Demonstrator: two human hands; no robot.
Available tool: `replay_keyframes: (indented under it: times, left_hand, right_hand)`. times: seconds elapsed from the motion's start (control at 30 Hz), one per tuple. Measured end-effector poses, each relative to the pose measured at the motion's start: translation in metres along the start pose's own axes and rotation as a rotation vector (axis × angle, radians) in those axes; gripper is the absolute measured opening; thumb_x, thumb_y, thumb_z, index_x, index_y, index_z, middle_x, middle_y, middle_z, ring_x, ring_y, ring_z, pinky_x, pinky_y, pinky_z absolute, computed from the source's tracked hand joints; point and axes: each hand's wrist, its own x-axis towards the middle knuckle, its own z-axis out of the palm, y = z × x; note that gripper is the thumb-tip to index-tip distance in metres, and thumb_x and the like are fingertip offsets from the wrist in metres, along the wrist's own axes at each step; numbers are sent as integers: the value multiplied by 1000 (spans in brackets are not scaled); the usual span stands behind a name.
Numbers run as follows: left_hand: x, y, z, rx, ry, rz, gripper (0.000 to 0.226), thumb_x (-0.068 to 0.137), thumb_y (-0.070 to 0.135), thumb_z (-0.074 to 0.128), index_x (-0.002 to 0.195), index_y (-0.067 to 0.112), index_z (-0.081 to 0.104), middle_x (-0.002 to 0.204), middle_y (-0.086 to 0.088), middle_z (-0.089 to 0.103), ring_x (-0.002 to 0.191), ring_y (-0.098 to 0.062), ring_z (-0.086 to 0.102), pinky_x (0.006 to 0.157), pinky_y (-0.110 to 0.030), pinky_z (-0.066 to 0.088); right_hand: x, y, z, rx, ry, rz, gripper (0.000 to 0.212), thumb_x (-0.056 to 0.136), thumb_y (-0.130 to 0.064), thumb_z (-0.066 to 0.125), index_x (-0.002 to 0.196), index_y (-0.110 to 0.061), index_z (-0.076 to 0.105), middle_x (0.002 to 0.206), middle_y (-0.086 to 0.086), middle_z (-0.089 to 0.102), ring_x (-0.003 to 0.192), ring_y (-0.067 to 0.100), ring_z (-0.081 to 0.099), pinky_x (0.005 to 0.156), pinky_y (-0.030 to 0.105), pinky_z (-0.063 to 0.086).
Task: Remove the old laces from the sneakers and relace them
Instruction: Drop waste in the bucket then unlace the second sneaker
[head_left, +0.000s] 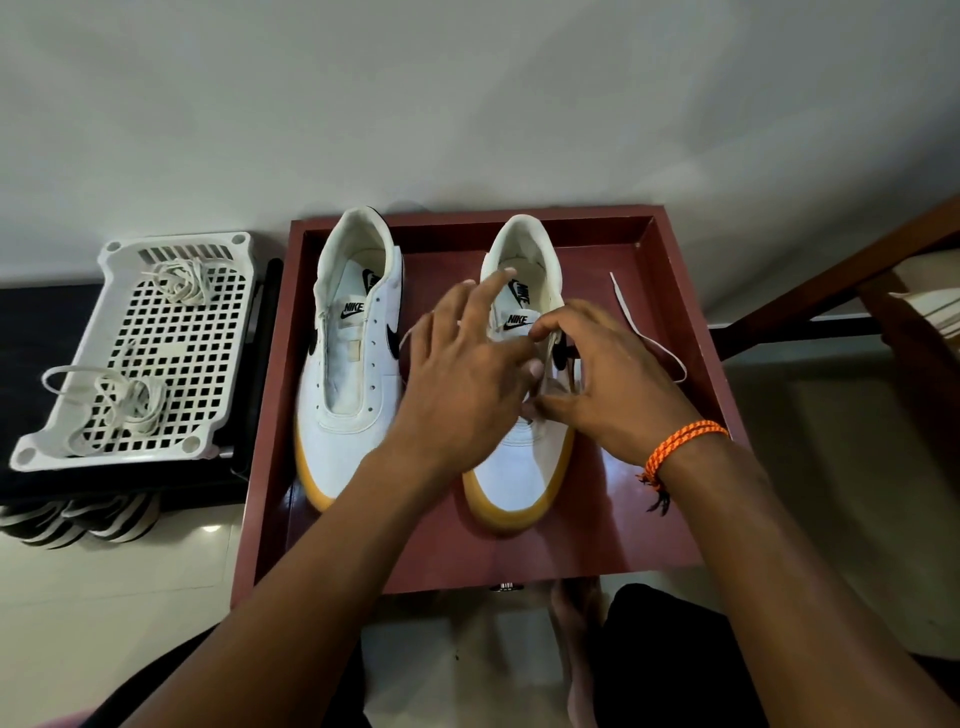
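Your 2 hands meet over the right sneaker (519, 462) at frame centre, in the maroon tray (670, 249). Your left hand (467, 379) is released, fingers spread; your right hand (608, 379) pinches its white lace (652, 340). The left sneaker (348, 374) sits laceless beside it.

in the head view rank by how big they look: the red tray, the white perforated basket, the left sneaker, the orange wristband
1. red tray
2. white perforated basket
3. left sneaker
4. orange wristband
The wristband sits nearer the camera, yet looks smallest.
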Motion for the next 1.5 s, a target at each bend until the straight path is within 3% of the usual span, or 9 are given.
replay_keyframes:
  times: [0.3,0.4,0.5,0.93,1.07,1.2,1.3,1.4,1.5]
  left_hand:
    - [14,-9,-15,-211,306,-174,15,97,28,58,97,33,73,151,5,52,140,-27,45,105,-47,36]
    - [8,-6,-10,-123,153,-102,16,101,30,60,104,38,73,161,7,41,150,-27,33,113,-45,26]
    - [0,-2,4,-27,-29,-42,12,101,39,63,99,38,75,172,4,25,157,-34,20,118,-60,24]
    - [13,-11,-4,-464,66,-147,28,103,19,56,79,32,62,153,-3,38,117,-25,59,97,-49,53]
    - [18,-19,-27,-652,280,-329,19,99,33,54,95,46,67,133,-10,59,108,-27,69,91,-52,61]
    - [13,-17,-32,-229,371,-311,44,93,0,57,134,18,61,151,-4,46,117,-10,60,79,-13,50]
    - [13,-18,-23,-160,335,-239,60,90,-5,54,143,22,57,167,-7,26,144,-27,43,98,-33,54]
    - [11,-18,-20,-154,252,-216,19,100,20,61,115,22,72,127,1,62,111,-19,62,90,-45,58]
    - [8,-13,-19,-195,42,-311,44,96,61,66,121,24,67,82,12,66,80,-9,65,70,-37,56]
  right_hand:
    - [-1,-1,-2,-18,-10,17,65,69,-31,97,121,-34,59,132,-19,49,115,17,54,93,42,55]
    - [-1,-1,-1,-9,-7,16,66,68,-30,97,123,-33,59,132,-17,50,116,17,54,93,43,55]
    - [0,-1,-1,3,-7,5,66,68,-29,97,121,-33,59,130,-17,51,114,17,55,92,42,55]
    - [-2,-2,-3,-8,-6,10,61,68,-32,97,112,-37,55,123,-23,52,111,16,56,86,44,58]
    - [-4,-1,-5,-9,-6,28,60,68,-34,97,110,-38,55,120,-26,51,111,15,54,87,44,57]
    - [-5,-3,-5,-14,-11,27,59,70,-34,96,112,-38,54,119,-27,49,111,14,54,88,43,56]
    - [-5,-3,-5,-6,-15,27,59,71,-33,95,113,-39,55,124,-27,50,113,14,53,90,41,55]
    - [-4,-3,-1,7,-6,18,52,76,-30,91,115,-39,56,130,-25,51,116,17,53,93,40,54]
    - [-2,-2,3,-27,43,-4,41,86,-29,83,116,-39,56,130,-23,51,115,18,54,89,44,56]
